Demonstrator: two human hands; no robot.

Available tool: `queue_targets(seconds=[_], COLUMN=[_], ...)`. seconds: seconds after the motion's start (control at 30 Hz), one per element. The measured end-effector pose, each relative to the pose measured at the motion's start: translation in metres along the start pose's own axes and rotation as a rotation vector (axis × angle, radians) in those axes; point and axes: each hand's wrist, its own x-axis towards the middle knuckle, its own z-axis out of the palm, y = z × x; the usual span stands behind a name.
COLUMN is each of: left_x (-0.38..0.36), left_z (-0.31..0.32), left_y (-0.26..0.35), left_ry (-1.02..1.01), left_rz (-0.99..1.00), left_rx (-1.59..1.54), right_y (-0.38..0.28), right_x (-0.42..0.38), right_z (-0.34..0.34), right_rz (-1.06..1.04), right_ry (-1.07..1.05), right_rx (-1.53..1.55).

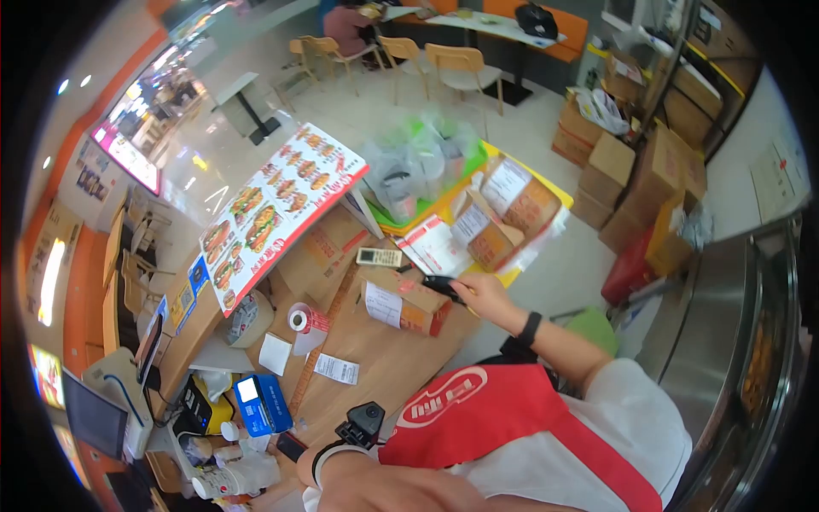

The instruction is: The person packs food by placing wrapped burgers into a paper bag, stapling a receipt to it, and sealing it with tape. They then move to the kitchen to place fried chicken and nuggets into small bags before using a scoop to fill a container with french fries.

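And here's the right hand (485, 297), fingers wrapped round a black stapler-like tool (442, 286), right at the edge of a kraft paper bag (418, 309) on the wooden counter (401, 363)! A receipt (384, 305) fronts that bag, a handheld keypad device (380, 257) just beside it. Down low, the left hand (306, 466) is mostly hidden; its grip, I can't tell.

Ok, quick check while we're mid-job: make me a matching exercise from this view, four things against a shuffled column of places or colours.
1. Black tool
2. Remote-like handset
3. Bagged cups
4. Apron

a. On the green tray
b. Red with white lettering
c. In the right hand
d. Cream-coloured

Pairs: 1-c, 2-d, 3-a, 4-b
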Motion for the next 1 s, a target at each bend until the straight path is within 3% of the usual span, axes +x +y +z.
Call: queue_targets(seconds=[0.07,0.23,0.3,0.53,0.6,0.67,0.7,0.77,0.8,0.87,1.0], left_x=[0.006,0.009,0.020,-0.007,-0.050,-0.070,-0.082,-0.106,-0.116,-0.138,-0.175], left_z=[0.007,0.020,0.010,0.018,0.017,0.034,0.045,0.066,0.074,0.090,0.120], left_y=[-0.005,-0.011,-0.007,-0.011,-0.020,-0.021,-0.025,-0.035,-0.036,-0.037,-0.033], left_ry=[0.103,0.330,0.090,-0.021,0.130,0.519,0.535,1.092,1.111,1.434,1.668], left_rz=[0.037,0.084,0.011,0.095,0.150,0.207,0.230,0.359,0.385,0.516,0.630], left_rx=[0.065,0.072,0.030,0.400,0.383,0.469,0.510,0.559,0.586,0.598,0.643], right_y=[0.029,0.058,0.061,0.029,0.012,-0.003,-0.010,-0.026,-0.035,-0.051,-0.099], right_x=[-0.006,-0.011,-0.005,0.013,0.017,0.019,0.021,0.020,0.019,0.017,0.004], right_z=[0.000,-0.017,-0.017,0.000,0.004,0.008,0.009,0.011,0.014,0.023,0.042], right_rz=[-0.045,0.084,0.057,-0.112,-0.173,-0.218,-0.254,-0.298,-0.297,-0.374,-0.519], right_ry=[0.130,0.092,0.047,-0.202,-0.291,-0.302,-0.337,-0.411,-0.441,-0.468,-0.517], right_rx=[0.057,0.056,0.056,0.131,0.170,0.272,0.275,0.254,0.294,0.223,0.293])
